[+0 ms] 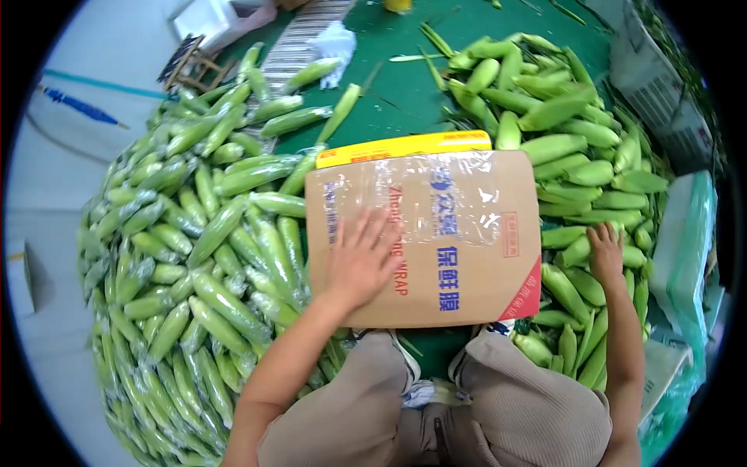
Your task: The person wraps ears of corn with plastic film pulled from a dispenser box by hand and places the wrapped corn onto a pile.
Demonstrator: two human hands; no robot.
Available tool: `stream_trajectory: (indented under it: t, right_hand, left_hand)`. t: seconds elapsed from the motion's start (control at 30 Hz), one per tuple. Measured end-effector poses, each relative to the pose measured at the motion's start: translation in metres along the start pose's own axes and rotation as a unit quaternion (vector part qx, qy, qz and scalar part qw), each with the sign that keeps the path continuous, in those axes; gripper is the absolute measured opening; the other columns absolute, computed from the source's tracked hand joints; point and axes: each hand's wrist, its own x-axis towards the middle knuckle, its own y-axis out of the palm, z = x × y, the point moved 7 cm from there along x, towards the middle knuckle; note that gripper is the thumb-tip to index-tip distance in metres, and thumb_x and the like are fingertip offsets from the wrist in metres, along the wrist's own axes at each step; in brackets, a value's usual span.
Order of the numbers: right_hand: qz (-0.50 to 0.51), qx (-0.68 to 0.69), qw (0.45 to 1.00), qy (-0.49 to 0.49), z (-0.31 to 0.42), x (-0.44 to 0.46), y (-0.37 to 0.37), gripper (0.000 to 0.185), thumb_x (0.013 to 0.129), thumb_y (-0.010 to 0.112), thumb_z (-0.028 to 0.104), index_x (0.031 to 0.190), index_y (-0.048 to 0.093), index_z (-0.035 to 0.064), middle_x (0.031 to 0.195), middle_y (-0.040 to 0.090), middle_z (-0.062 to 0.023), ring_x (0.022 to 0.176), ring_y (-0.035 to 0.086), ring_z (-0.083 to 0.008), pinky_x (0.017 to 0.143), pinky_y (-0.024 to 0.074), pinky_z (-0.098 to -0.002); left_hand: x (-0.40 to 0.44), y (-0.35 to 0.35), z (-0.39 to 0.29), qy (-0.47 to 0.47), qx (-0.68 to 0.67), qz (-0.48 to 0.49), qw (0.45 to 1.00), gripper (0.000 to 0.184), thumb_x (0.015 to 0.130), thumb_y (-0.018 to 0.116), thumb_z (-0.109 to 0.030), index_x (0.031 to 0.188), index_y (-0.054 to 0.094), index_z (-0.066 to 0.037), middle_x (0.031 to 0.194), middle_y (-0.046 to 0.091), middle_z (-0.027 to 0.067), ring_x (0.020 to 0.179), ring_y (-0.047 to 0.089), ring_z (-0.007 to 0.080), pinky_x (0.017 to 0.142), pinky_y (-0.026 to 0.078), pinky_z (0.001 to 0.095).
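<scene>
A brown cardboard box (467, 272) with blue and red printing and clear film over its upper part sits in front of my knees. My left hand (362, 261) lies on its left side, fingers spread, holding nothing. On the right, my right hand (606, 247) reaches over a heap of unwrapped green corn ears (595, 175), its fingers apart and touching the ears. Left of the box spreads a large heap of corn ears wrapped in clear film (226, 226). Behind the box's top edge shows a yellow box (405, 148).
Green floor (381, 109) shows beyond the boxes. A striped strip (299, 47) and a light plastic bag (336, 50) lie at the back left. Right of the unwrapped corn stand a grey crate (654, 86) and a container with greenish plastic (685, 249). A blue umbrella (78, 105) lies far left.
</scene>
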Motion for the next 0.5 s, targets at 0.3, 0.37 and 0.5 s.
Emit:
stream_trajectory:
  t: [0.3, 0.37, 0.5]
  right_hand:
    - [-0.079, 0.353, 0.931, -0.042, 0.112, 0.054, -0.222, 0.080, 0.067, 0.090, 0.018, 0.136, 0.053, 0.0004, 0.130, 0.057, -0.0226, 0.121, 0.055, -0.0449, 0.108, 0.0468, -0.0474]
    - [-0.052, 0.333, 0.918, -0.208, 0.199, 0.088, -0.276, 0.071, 0.068, 0.093, 0.025, 0.129, 0.062, 0.0044, 0.122, 0.063, -0.0188, 0.119, 0.058, -0.0397, 0.105, 0.0494, -0.0479]
    - [-0.138, 0.279, 0.867, -0.389, 0.320, 0.129, -0.289, 0.055, 0.073, 0.090, 0.029, 0.117, 0.065, 0.0084, 0.116, 0.064, -0.0115, 0.113, 0.061, -0.0337, 0.092, 0.0559, -0.0466]
  left_hand:
    - [-0.017, -0.004, -0.007, 0.031, -0.056, -0.039, 0.997, 0.048, 0.092, 0.075, -0.032, 0.138, 0.067, -0.018, 0.155, 0.054, 0.0097, 0.147, 0.043, 0.0355, 0.121, 0.029, 0.0582]
    - [-0.028, -0.018, -0.011, 0.081, -0.034, -0.106, 0.990, 0.055, 0.087, 0.079, -0.032, 0.139, 0.064, -0.018, 0.149, 0.056, 0.0084, 0.142, 0.048, 0.0324, 0.119, 0.032, 0.0552]
    - [-0.006, -0.044, -0.001, 0.112, -0.068, -0.330, 0.935, 0.072, 0.078, 0.087, -0.027, 0.144, 0.059, -0.018, 0.144, 0.057, 0.0085, 0.136, 0.052, 0.0315, 0.116, 0.036, 0.0515]
